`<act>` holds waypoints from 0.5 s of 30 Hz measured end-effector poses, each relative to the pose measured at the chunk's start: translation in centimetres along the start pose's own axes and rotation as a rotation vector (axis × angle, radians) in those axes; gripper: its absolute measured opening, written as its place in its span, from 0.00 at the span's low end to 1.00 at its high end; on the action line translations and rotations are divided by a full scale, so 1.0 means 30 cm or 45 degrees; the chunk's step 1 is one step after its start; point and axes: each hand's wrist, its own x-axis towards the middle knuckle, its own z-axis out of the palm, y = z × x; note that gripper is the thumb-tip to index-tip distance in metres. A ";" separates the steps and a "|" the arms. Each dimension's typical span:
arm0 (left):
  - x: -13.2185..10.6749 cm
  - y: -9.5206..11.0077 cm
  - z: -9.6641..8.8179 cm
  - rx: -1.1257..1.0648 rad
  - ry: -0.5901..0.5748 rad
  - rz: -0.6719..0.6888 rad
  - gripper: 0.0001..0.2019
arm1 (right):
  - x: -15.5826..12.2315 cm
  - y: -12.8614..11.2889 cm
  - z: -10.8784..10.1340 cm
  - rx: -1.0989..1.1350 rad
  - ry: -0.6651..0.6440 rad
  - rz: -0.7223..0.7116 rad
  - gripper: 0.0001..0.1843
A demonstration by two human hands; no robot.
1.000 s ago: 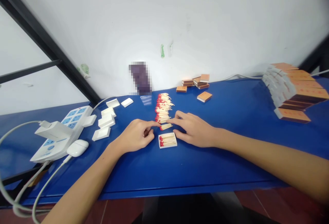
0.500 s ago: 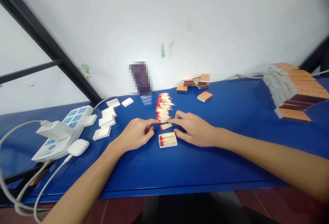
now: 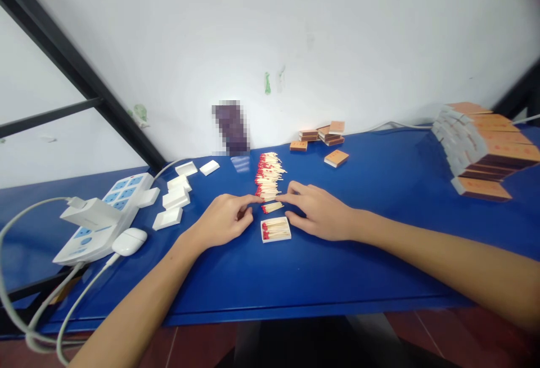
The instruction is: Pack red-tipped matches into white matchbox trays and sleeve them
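Observation:
A small bundle of matches [image 3: 272,207] lies on the blue table [image 3: 379,255] between my two hands. My left hand [image 3: 221,221] has its index finger stretched to the bundle's red-headed end, with the other fingers curled in. My right hand [image 3: 323,210] lies flat with fingers spread, its index fingertip touching the bundle's other end. Just in front of the bundle sits a white matchbox tray [image 3: 275,229] filled with matches. Behind it is a long loose pile of red-headed matches [image 3: 268,175].
Several white empty trays [image 3: 175,199] lie at the left, beside a power strip with a charger [image 3: 99,216] and a white earbud case [image 3: 129,241]. Orange matchbox sleeves [image 3: 324,134] sit by the wall. A large stack of matchboxes [image 3: 485,146] fills the far right.

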 end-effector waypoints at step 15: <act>0.000 0.001 -0.003 -0.034 0.006 0.009 0.18 | 0.002 -0.001 0.000 0.009 0.016 -0.003 0.20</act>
